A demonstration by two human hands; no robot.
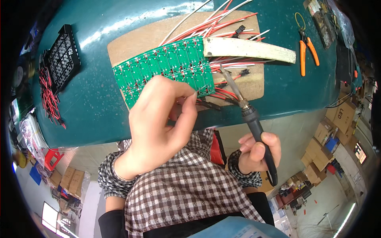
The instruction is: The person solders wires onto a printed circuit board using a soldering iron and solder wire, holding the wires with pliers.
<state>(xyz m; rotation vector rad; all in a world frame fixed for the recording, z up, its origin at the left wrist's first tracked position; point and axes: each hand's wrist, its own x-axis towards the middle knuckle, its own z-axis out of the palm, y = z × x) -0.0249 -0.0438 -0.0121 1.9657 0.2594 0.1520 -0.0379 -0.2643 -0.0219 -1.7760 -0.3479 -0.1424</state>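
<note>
A panel of green circuit boards (162,61) lies on a brown board (137,43). My left hand (160,119) is over the panel's near edge, its thumb and index finger pinched together; what they hold, if anything, is too small to make out. In my right hand (258,152) is a soldering iron (254,121), gripped by its black handle. Its tip points up and away, over the wires just right of the panel. Red and white wires (190,29) fan out beyond the panel and along its right side. A pale flat strip (250,48) rests across the panel's right corner.
Orange-handled pliers (307,49) lie at the right of the green tabletop (95,103). A black tray (63,59) and a bundle of red and black wires (49,97) are at the left. Cardboard boxes (341,115) stand beyond the table at the right.
</note>
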